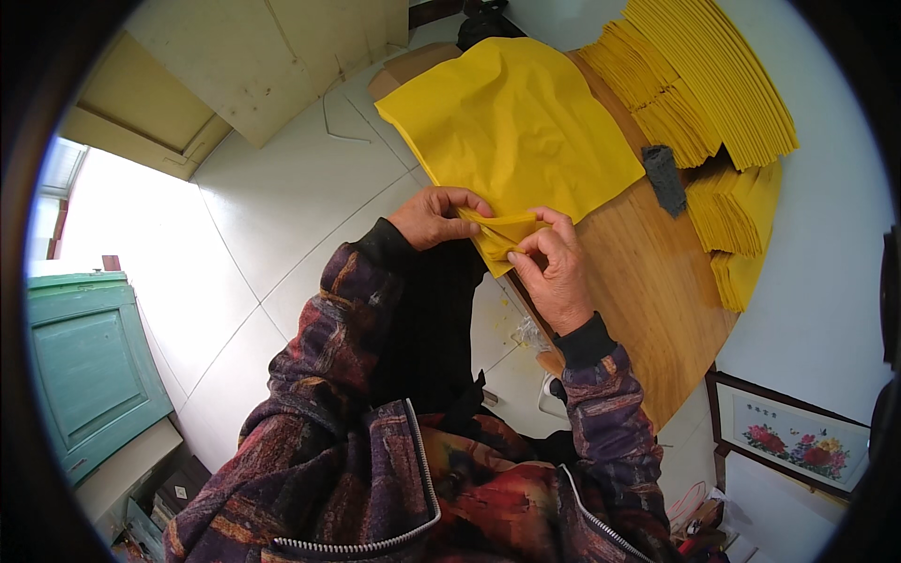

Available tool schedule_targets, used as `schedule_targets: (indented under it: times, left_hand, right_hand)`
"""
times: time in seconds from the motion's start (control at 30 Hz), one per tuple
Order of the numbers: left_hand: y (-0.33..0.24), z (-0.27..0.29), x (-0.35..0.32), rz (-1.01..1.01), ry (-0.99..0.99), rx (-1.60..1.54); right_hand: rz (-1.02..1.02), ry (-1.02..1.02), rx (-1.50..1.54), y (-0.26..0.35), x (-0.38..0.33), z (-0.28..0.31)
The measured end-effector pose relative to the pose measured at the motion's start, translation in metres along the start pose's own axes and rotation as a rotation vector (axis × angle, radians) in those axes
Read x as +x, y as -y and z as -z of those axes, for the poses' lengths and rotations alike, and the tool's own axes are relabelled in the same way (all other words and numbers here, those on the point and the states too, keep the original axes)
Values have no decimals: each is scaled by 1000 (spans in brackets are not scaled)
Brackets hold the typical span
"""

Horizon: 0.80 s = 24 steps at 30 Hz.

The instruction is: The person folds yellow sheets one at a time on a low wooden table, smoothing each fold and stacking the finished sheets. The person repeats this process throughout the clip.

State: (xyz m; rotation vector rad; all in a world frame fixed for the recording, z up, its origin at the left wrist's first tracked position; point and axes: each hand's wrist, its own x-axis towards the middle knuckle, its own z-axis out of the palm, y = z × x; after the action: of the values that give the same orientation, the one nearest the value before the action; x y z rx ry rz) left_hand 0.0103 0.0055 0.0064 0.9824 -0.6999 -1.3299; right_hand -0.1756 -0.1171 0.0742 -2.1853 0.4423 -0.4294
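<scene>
A large yellow cloth bag point(511, 122) lies creased over the wooden table, its near corner hanging past the edge. Two layers part at that corner and make a small fold between my hands. My left hand point(434, 218) is closed, pinching the left edge of the cloth between thumb and fingers. From the right, my right hand point(554, 272) grips the folded near end, thumb and forefinger pressed together on it. The inside of the fold is mostly hidden.
Tall stacks of folded yellow cloth point(713, 84) stand at the table's far right, with a dark grey cloth point(664, 180) beside them. The wooden table point(638, 300) has a curved right edge. A framed flower picture point(793, 436) leans at the lower right; a green cabinet point(94, 366) stands left.
</scene>
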Motion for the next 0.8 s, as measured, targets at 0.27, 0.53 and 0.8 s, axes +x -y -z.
schedule_targets:
  times: [0.27,0.53,0.8]
  left_hand:
    - [2,0,1,-19,-28,38]
    - [1,-1,0,-8,-16,17]
    - [6,-2,1,-33,-36,21]
  right_hand:
    - [3,-9,-12,1,-1,-1]
    - [9,-13,-27,0,-1,-1]
    - [11,-19,-19,-2,-2,-1]
